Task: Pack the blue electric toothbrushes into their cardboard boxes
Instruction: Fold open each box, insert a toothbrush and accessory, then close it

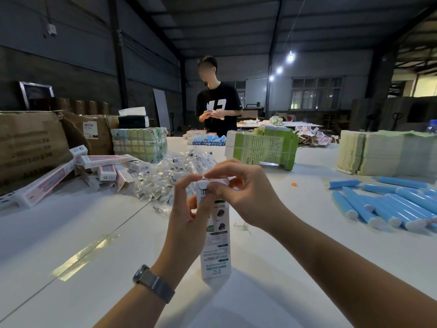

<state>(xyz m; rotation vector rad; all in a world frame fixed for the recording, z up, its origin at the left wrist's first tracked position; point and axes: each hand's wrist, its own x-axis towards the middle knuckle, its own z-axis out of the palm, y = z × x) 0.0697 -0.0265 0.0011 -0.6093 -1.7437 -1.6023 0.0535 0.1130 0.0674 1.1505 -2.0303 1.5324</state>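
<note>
Closing: top flap of a tall white cardboard box (pixel 215 235), stood upright on the white table (pixel 71 245), bottom end down so the top can be worked.
Left hand (pixel 186 216): wraps the box's upper part, fingers curled round it, steadying it; grey-strap watch (pixel 152 282) on the wrist.
Right hand (pixel 241 192): fingertips pinch the flap at the box mouth, likely tucking it in.
Contents: cannot tell if a toothbrush is inside; box walls hide it.
Blue toothbrushes (pixel 387 204): loose pile on the table, right, well apart from the box. Smooth round plastic tubes, white end caps.
Packed boxes (pixel 99 171): heaped left, slim printed card, pink-and-blue faces.
Clear bags (pixel 175 171): crinkly pile behind the hands.
Flat green cartons (pixel 262 147): strapped bundles, further back.
Other person (pixel 217 105): across the table, handling small items.
</note>
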